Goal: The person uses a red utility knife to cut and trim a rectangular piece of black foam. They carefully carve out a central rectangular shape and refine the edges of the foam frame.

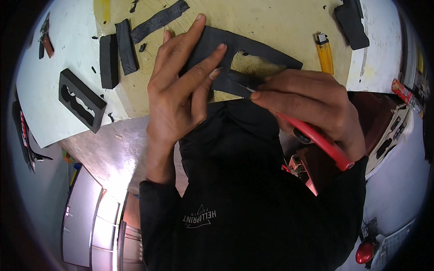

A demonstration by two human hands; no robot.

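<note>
Black shirt partly hides floor; strips, lighter flank hands.

Left grip on black slab; right grip holds red knife, blade at slab.

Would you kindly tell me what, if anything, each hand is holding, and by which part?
The right hand grips a red cutter by its handle near the blade; the left hand lies across the black piece.
</note>
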